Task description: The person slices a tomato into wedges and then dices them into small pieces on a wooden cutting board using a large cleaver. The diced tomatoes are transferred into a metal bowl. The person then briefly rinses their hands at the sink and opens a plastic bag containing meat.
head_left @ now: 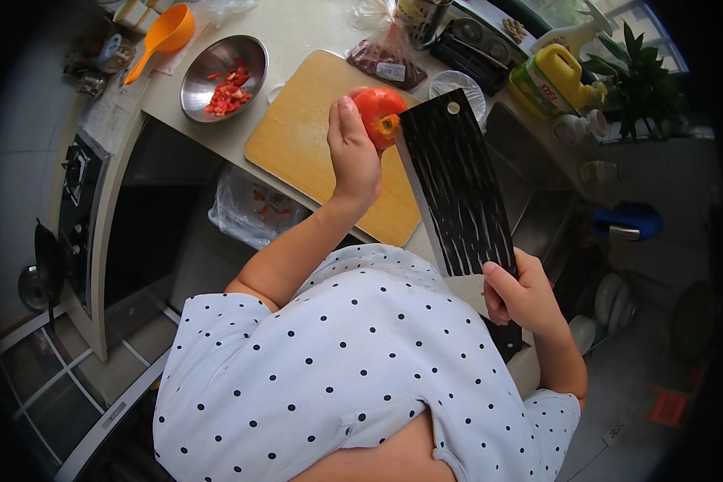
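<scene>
My left hand (353,153) is closed round a red tomato (375,108), held up over the wooden cutting board (297,136). A small orange-brown patch marks the tomato's stem end, which faces right. In my right hand (522,293) is a wide black cleaver (456,181), gripped low near its handle with the thumb on the blade. The cleaver's top corner is at the tomato's stem end; whether it cuts in, I cannot tell. Diced red pieces (230,90) lie in a steel bowl (191,80) left of the board.
Beyond the board sits a plastic bag of dark red food (386,64). A lined bin (245,213) hangs below the counter edge. To the right are the sink (530,145), a yellow jug (550,80) and a plant (635,72). An orange ladle (169,32) lies at far left.
</scene>
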Motion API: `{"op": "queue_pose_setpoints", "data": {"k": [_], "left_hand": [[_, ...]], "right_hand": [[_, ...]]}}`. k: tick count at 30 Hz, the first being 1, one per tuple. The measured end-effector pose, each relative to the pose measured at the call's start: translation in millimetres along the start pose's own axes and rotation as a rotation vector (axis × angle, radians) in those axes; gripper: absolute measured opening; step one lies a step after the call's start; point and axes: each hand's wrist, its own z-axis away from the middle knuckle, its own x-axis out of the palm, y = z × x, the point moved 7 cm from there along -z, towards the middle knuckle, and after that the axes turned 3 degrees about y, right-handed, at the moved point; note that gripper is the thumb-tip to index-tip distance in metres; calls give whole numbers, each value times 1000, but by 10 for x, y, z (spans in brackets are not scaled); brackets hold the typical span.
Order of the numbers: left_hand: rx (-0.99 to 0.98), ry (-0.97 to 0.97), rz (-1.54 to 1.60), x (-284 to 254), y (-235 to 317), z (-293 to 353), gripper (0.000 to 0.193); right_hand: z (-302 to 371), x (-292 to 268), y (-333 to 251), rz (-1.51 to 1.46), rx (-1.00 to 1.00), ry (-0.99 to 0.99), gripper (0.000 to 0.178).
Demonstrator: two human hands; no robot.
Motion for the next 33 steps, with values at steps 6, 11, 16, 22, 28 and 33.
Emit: {"op": "queue_pose_setpoints", "data": {"k": [6, 11, 16, 22, 28, 33], "left_hand": [[-39, 44, 72, 24, -82, 55, 39], [-60, 32, 301, 58, -184, 43, 37], [-264, -254, 353, 178, -139, -17, 32], [-114, -280, 133, 106, -136, -9, 42], [117, -167, 148, 134, -197, 75, 41], [160, -152, 179, 104, -221, 65, 41]], "right_hand": [[-44, 107, 87, -279, 124, -132, 17], [-142, 190, 125, -414, 130, -222, 20], [-161, 81, 150, -493, 126, -202, 14], [-38, 95, 67, -411, 148, -128, 12], [-104, 240, 86, -569, 213, -218, 17], [-173, 313, 128, -725, 233, -347, 24]]}}
